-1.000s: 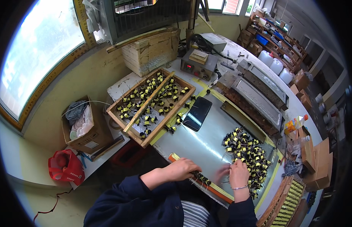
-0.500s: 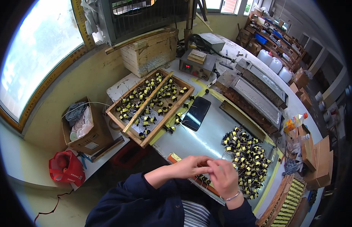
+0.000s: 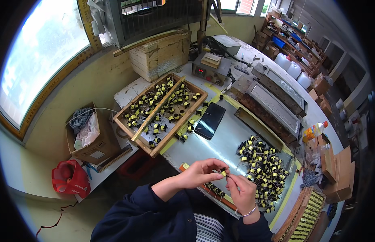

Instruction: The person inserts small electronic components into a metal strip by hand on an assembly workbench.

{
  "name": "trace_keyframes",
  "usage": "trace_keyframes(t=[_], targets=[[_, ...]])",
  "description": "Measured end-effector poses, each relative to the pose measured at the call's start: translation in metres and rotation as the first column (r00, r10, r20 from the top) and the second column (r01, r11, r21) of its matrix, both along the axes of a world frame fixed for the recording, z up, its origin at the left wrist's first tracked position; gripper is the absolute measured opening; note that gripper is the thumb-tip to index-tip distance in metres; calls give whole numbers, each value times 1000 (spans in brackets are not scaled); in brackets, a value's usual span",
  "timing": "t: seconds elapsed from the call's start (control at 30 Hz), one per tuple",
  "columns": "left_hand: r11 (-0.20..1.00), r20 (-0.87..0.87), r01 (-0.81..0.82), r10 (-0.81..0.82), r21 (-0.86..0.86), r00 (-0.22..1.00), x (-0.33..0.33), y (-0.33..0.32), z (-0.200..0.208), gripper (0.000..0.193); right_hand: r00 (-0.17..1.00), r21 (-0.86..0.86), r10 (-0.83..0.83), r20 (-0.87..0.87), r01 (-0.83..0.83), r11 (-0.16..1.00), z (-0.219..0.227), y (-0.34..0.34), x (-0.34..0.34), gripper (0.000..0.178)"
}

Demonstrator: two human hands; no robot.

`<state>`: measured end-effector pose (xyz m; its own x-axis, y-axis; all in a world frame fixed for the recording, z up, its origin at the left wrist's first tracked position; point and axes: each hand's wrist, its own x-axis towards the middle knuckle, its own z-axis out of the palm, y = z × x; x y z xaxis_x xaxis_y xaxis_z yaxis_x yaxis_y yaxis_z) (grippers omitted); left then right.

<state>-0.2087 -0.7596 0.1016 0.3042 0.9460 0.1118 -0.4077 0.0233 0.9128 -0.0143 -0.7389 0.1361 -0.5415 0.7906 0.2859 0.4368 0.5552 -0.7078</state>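
Over the near edge of the metal-topped bench, my left hand [image 3: 199, 173] pinches a small yellow-taped coil [image 3: 223, 173] with black ends between thumb and fingers. My right hand [image 3: 242, 192], a bracelet at its wrist, has thumb and fingertips closed at the coil's right side; whether they grip its body or a wire lead is too small to tell. Just below the hands, a wooden strip [image 3: 215, 197] carries a row of similar coils. A heap of loose coils [image 3: 266, 173] lies right of my right hand.
A divided wooden tray [image 3: 157, 151] with many coils stands at the far left, a black phone [image 3: 210, 121] beside it. Long metal troughs [image 3: 272, 105] and a control box [image 3: 211, 69] line the back. At the right are a bottle [image 3: 314, 131] and a rack of coils [image 3: 306, 218].
My hands, close together half a second ago, have moved slightly apart and turned. The coil between them now shows, and more of the row on the wooden strip is uncovered.
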Motion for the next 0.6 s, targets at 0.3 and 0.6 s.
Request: trace_keyframes(t=[0.3, 0.6], targets=[[993, -159, -97, 85, -70, 984, 0, 0, -1, 31, 988, 122, -156, -9, 156, 980, 10, 3, -4, 8], [933, -207, 109, -188, -342, 960, -16, 7, 16, 36, 988, -63, -27, -154, 18, 998, 16, -2, -5, 14]])
